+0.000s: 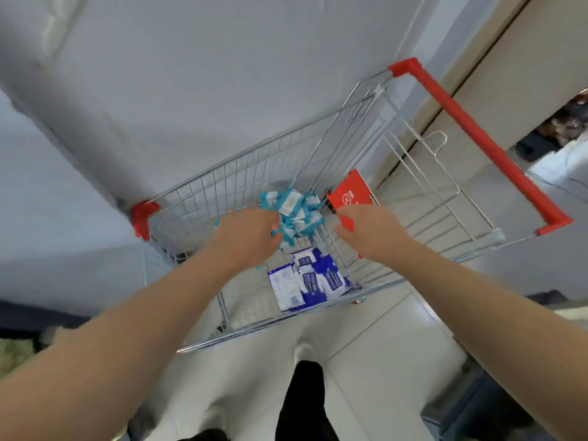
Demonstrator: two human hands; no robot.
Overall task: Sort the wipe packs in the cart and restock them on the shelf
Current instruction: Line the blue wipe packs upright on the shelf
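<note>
Bare forearms reach in from the bottom edge, above a dark trouser leg (302,405) and the pale tiled floor (375,345). Both reach down into a silver wire shopping cart (254,173) with a red plastic handle bar (471,128) on its right side and a red corner bumper (143,218) on its left.

The left hand (251,233) is curled round a crumpled bunch of light-blue-and-white wipe packs (296,211), held up inside the basket near the cart's folding wire partition. The right hand (366,230) sits just beside that bunch, fingers bent, in front of a red plastic flap with white print (350,190) on the partition. I cannot tell whether it grips anything, since its fingertips are turned away from view.

Lower down, on the wire bottom of the cart, lies a second group: several dark-blue-and-white wipe packs (305,283), flat and overlapping, pushed toward the near wall of the basket and well apart from the lifted bunch.

Beyond the cart everything is blurred grey — no shelf can be made out.
</note>
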